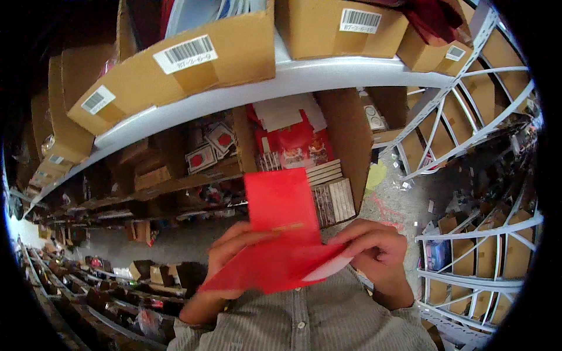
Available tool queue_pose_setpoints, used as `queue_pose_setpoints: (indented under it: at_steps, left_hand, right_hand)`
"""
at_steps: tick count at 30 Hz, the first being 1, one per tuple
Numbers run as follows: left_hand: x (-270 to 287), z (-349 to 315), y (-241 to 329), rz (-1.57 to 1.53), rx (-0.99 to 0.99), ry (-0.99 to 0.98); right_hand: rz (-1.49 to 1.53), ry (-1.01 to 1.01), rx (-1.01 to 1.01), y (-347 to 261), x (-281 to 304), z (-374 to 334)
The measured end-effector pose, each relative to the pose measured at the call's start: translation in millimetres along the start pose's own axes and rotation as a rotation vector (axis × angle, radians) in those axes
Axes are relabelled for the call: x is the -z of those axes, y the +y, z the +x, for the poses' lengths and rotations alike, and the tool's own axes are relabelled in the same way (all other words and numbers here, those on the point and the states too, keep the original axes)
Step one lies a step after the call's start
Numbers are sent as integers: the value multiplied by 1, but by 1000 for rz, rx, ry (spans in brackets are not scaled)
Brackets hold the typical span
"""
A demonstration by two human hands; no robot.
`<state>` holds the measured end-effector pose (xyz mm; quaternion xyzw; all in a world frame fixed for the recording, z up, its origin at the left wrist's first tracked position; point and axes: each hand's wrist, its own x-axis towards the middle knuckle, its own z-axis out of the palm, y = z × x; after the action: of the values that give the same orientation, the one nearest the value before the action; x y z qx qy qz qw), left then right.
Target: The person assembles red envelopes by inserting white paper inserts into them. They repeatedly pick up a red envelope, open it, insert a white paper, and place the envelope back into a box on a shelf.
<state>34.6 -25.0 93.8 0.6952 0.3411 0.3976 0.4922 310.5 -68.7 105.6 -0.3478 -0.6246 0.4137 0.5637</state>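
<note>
**Lower centre of the frame: a bright red, panelled folder [281,199] lies open between your hands**

Your left hand [227,248] grasps its left side; your right hand [379,248] pinches its right edge, beside a white layer [328,268]. The folder seems partway through handling: its panels are spread, not folded flat, and it is not set down.

Beyond it, at centre, an open brown cardboard box [351,126] holds red printed packets [297,140], white sheets [284,111] and pale stacked bundles [335,202]. Left of that, white cards with red centres [222,138] fill another compartment. At upper right, a small tan carton [424,57] holds dark red material [430,20].
</note>
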Motion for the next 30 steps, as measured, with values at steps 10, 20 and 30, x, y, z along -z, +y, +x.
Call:
queue_pose_setpoints:
  at_steps: [10,20,30]
  left_hand:
    - [-19,-9,2,-55,-48,-61]
    - [-27,-23,-2,-253,322,354]
    - [-29,-15,2,-409,252,268]
  right_hand:
    - [47,5,-96,11,1,-8]
    - [-208,-397,59,11,-5,12]
    - [-195,-384,-19,20,-16,16]
